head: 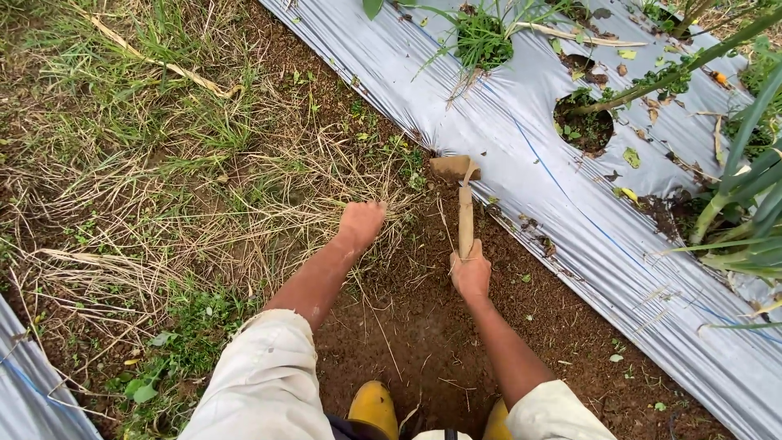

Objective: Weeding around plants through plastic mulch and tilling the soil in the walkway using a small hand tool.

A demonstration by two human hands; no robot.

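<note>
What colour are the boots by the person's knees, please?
The boots are yellow, seen in the head view.

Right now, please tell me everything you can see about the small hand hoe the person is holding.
The hand hoe has a short, pale wooden handle and a flat blade coated with brown soil, so its metal hardly shows. The right hand grips the handle's lower end. The tool points away from the person, blade down on the bare soil beside the edge of the grey plastic mulch sheet. The left hand is apart from it, in dry grass.
</note>
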